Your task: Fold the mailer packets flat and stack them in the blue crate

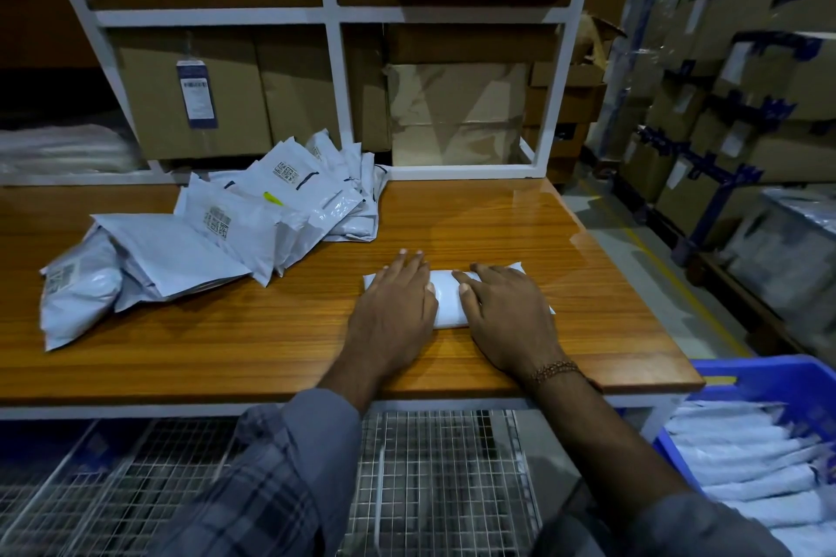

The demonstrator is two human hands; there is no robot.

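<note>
A folded white mailer packet [448, 298] lies on the wooden table [271, 330] in front of me. My left hand [396, 308] rests flat on its left part, palm down with fingers spread. My right hand [504, 312] presses flat on its right part, a bead bracelet on the wrist. Neither hand grips the packet. A loose pile of unfolded grey mailer packets [217, 231] spreads over the table's left and back. The blue crate [760, 380] sits low at the right, beside the table, with several folded white packets [742, 457] stacked inside.
A white shelf frame [334, 72] full of cardboard boxes stands behind the table. Wrapped cartons [742, 95] are piled at the right across an aisle. A wire mesh rack [429, 479] lies under the table's front edge.
</note>
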